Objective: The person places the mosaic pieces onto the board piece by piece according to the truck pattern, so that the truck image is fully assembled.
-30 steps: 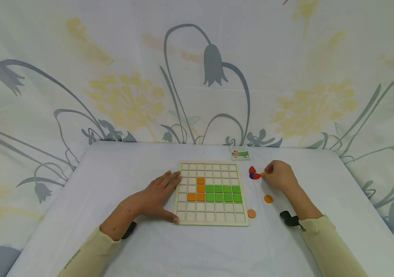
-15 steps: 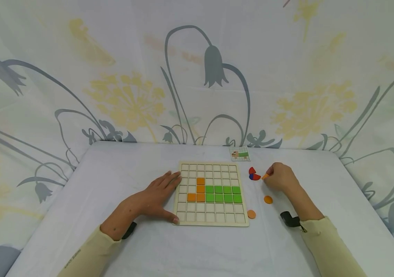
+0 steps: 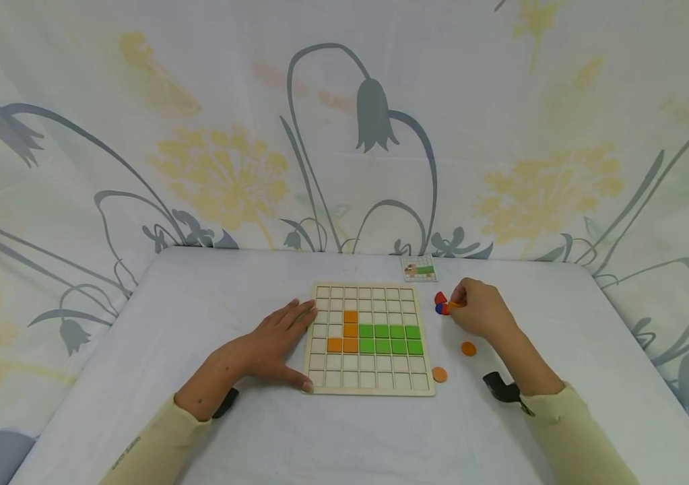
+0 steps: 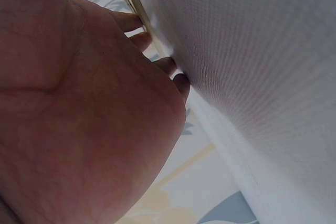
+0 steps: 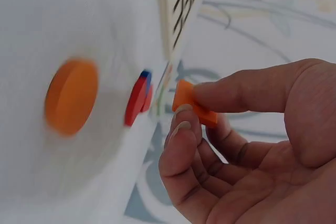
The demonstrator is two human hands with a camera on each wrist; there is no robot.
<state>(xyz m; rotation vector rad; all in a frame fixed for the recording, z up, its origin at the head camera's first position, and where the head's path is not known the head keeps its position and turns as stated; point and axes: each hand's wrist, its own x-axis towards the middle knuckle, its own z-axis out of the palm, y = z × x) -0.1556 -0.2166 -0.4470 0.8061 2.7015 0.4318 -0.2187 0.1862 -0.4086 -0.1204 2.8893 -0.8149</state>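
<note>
A pale grid board (image 3: pixel 367 380) lies on the table with orange square tiles (image 3: pixel 351 330) and a block of green square tiles (image 3: pixel 382 339) in its cells. My left hand (image 3: pixel 274 341) rests at the board's left edge, fingers spread and straight, thumb at the near corner. To the right of the board, my right hand (image 3: pixel 485 311) pinches a small orange tile (image 5: pixel 184 97) between thumb and fingers. In the right wrist view the tile is held above the table, its middle partly covered by the thumb. Red pieces (image 3: pixel 439 297) and a blue piece (image 3: pixel 440 308) lie just left of those fingertips.
Two orange discs, the farther disc (image 3: pixel 468 349) and the nearer disc (image 3: pixel 439 374), lie right of the board. A small picture card (image 3: pixel 419 268) with a gridded pattern lies behind the board. A flower-patterned cloth (image 3: pixel 217 168) rises behind the table.
My right hand, still pinching the orange tile, has shifted slightly left and away from me, closer to the red and blue pieces. The left hand stays in place.
</note>
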